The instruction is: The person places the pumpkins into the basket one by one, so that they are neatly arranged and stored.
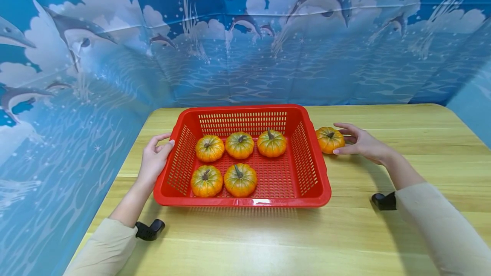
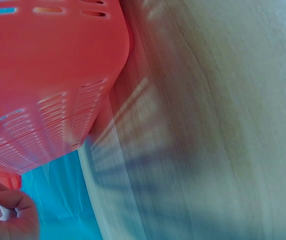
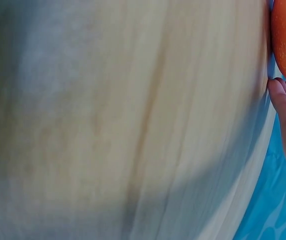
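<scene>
A red plastic basket with slotted walls stands on the table. My left hand holds its left rim, thumb on top; in the left wrist view, fingers of this hand show beside the slotted wall. Five small orange-and-green pumpkins lie inside, among them a back-right pumpkin and a front-left pumpkin. Outside the right wall sits another pumpkin. Around its right side my right hand is spread, thumb at the front and fingers behind; whether they press on it cannot be told.
The light wooden table extends in front of the basket and to its right. A blue dolphin-print curtain hangs behind and at the left. Black wrist devices sit on the left wrist and the right wrist.
</scene>
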A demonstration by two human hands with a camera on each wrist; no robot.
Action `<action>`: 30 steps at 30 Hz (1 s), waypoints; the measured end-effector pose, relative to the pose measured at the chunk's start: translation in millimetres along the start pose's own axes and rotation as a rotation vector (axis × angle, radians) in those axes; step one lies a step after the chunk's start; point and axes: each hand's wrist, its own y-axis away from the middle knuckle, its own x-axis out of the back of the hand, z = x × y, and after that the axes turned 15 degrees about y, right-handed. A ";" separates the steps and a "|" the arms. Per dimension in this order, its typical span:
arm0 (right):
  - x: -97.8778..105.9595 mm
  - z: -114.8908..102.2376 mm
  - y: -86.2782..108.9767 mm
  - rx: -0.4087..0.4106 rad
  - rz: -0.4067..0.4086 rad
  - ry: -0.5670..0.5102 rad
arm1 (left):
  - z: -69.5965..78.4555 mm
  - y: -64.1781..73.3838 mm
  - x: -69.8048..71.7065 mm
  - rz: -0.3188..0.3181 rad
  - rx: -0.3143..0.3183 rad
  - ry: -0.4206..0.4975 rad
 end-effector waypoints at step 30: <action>-5.6 -1.6 -11.3 0.012 0.015 0.020 | -0.3 -0.7 -1.5 0.015 -0.013 -0.017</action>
